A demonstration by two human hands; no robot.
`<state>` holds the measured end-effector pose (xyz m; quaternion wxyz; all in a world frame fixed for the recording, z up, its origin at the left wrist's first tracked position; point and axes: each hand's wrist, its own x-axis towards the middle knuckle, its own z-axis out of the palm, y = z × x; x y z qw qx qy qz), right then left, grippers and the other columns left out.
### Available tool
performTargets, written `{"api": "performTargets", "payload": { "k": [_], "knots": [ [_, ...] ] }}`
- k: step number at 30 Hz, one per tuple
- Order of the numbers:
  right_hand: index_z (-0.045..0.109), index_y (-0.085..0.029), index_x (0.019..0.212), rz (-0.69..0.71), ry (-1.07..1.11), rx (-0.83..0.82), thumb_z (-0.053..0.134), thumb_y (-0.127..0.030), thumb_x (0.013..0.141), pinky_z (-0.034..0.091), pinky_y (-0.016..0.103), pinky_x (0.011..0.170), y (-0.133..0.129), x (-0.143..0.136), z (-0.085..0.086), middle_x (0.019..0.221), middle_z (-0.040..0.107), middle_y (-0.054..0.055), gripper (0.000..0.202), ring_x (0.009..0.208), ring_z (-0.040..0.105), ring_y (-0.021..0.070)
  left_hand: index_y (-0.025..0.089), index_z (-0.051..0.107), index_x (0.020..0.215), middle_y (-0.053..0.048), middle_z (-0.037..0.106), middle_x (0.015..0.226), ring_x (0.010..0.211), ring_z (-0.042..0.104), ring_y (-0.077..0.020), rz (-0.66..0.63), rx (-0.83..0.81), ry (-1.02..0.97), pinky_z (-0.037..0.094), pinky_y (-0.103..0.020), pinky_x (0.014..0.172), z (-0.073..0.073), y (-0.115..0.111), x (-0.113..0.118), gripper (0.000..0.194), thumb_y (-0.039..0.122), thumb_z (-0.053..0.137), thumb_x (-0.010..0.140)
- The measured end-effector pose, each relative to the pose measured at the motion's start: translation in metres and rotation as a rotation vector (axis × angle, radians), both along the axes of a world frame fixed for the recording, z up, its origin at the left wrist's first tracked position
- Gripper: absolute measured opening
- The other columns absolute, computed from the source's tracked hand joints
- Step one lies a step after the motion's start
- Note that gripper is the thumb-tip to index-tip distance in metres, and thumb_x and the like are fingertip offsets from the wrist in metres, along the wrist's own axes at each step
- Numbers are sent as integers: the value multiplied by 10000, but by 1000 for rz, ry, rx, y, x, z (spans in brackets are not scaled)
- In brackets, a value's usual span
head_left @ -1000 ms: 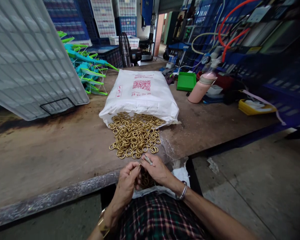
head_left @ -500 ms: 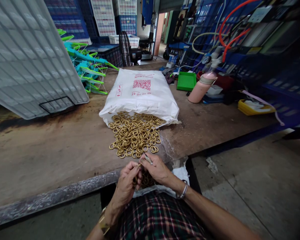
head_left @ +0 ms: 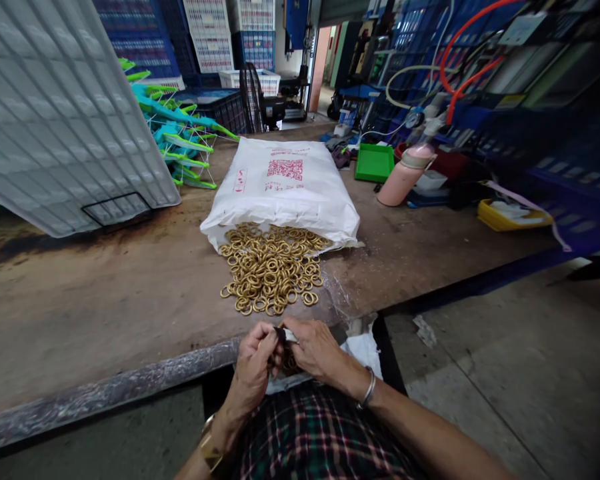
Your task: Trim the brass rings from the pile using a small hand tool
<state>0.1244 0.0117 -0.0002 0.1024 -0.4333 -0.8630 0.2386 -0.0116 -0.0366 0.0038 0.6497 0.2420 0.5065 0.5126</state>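
Brass-coloured rings (head_left: 273,270) spill in a heap from the mouth of a white printed sack (head_left: 285,180) onto the table. Below the heap, at the table's front edge, my left hand (head_left: 257,353) pinches a ring that its fingers mostly cover. Close against it, my right hand (head_left: 317,350) is closed around a small tool (head_left: 289,335) with a pale body and a dark tip, which points at the left fingertips. More rings (head_left: 291,360) lie in a white bag on my lap, partly hidden under both hands.
A large white crate (head_left: 75,120) leans at the left, with green and turquoise plastic pieces (head_left: 180,133) behind it. Toward the right stand a green tray (head_left: 375,163), a pink bottle (head_left: 405,177) and a yellow tray (head_left: 513,217). The wooden table (head_left: 105,300) has a plastic-wrapped front edge.
My right hand has turned slightly, and the tool in it now lies flatter, with its dark tip at my left fingers. My left hand has barely moved.
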Motion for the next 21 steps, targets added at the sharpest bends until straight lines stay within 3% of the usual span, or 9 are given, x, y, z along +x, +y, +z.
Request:
{"api": "performTargets", "payload": {
  "k": [5, 8, 13, 16, 21],
  "knots": [
    [561, -179, 927, -6, -94, -6, 413, -137, 780, 226, 278, 564, -1, -4, 7, 758, 643, 36, 213, 632, 532, 158, 187, 466, 697, 72, 481, 510, 385, 368, -44, 5, 43, 120, 282, -153, 359, -4, 0, -1, 424, 573, 638, 670],
    [568, -171, 938, -12, -154, -21, 412, -134, 777, 222, 279, 555, -1, -4, 14, 751, 655, 42, 227, 618, 543, 157, 187, 458, 665, 71, 462, 491, 377, 352, -46, -5, 62, 203, 275, -162, 360, 1, -2, -1, 425, 580, 616, 687],
    [587, -170, 940, -175, -279, -2, 411, -116, 777, 239, 269, 549, 12, 19, 14, 757, 668, 56, 246, 624, 562, 159, 174, 475, 629, 55, 464, 488, 400, 358, -45, -200, 102, 155, 266, -163, 384, 20, -17, 4, 379, 510, 612, 737],
    [584, -179, 937, -302, -208, 91, 420, -119, 779, 273, 259, 570, 25, 39, 9, 754, 663, 50, 235, 653, 578, 166, 175, 491, 652, 53, 477, 462, 350, 328, -39, -328, -65, -63, 201, -163, 344, 21, -21, 10, 336, 467, 643, 720],
    [563, -197, 976, -399, -24, 139, 431, -172, 830, 324, 247, 600, 38, 43, 0, 778, 660, 35, 199, 694, 598, 173, 124, 565, 701, 24, 523, 508, 375, 440, -56, -211, -508, -415, 210, -138, 319, 3, -10, 15, 179, 260, 680, 691]
  ]
}}
